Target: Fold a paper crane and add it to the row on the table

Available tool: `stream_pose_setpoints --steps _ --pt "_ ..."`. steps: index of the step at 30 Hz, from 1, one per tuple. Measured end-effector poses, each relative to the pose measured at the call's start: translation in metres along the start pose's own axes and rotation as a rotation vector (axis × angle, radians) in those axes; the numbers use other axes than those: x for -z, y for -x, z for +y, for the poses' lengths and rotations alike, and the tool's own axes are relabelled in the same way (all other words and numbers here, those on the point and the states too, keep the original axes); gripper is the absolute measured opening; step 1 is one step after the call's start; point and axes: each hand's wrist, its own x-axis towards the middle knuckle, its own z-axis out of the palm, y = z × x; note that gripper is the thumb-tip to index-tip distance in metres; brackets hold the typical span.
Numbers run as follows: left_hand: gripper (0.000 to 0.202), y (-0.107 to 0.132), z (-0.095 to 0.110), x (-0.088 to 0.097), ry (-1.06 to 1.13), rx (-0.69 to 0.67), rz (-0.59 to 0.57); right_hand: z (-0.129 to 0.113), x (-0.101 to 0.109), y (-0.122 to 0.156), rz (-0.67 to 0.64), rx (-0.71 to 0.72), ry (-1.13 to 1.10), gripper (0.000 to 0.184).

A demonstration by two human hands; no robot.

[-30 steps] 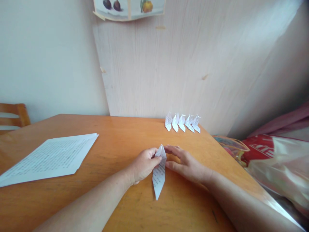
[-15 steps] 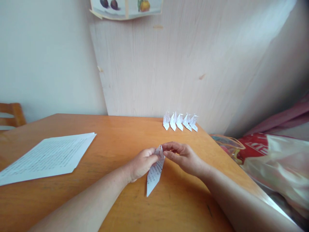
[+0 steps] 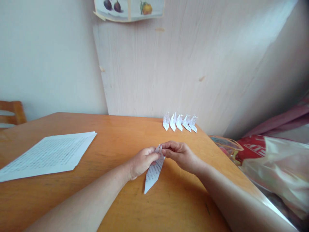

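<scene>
A narrow, pointed piece of folded paper (image 3: 153, 175) with printed text is held above the table's middle. My left hand (image 3: 143, 161) is closed on it, thumb lying across its upper part. At its split upper end, my right hand (image 3: 180, 154) pinches the right-hand point between thumb and fingers. The paper's long lower tip slants down toward me. Just what the right fingertips press on is partly hidden. Farther back, several folded paper figures (image 3: 179, 123) of printed paper stand in a row near the table's far right corner.
A stack of printed sheets (image 3: 61, 153) lies on the left of the wooden table (image 3: 116, 129). Beyond the right edge are plastic bags (image 3: 272, 161), red and whitish. A wooden chair (image 3: 18, 112) stands at the far left. Behind the table rises a wall panel (image 3: 145, 71) with a fruit picture (image 3: 135, 11).
My right thumb and fingers have closed in on the paper's upper point. The paper's lower tip has shifted slightly left. The view has tilted a little.
</scene>
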Motion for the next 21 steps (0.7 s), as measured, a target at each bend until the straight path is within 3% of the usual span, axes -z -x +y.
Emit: stream_pose_setpoints --steps 11,21 --pt "0.031 0.0010 0.0043 0.0010 0.016 -0.009 -0.073 0.0029 0.0058 -0.0032 -0.006 -0.079 -0.065 0.026" --pt "0.026 -0.0004 0.0033 0.0018 0.009 -0.012 -0.082 -0.0049 0.0032 -0.0035 0.001 -0.067 -0.031 0.027"
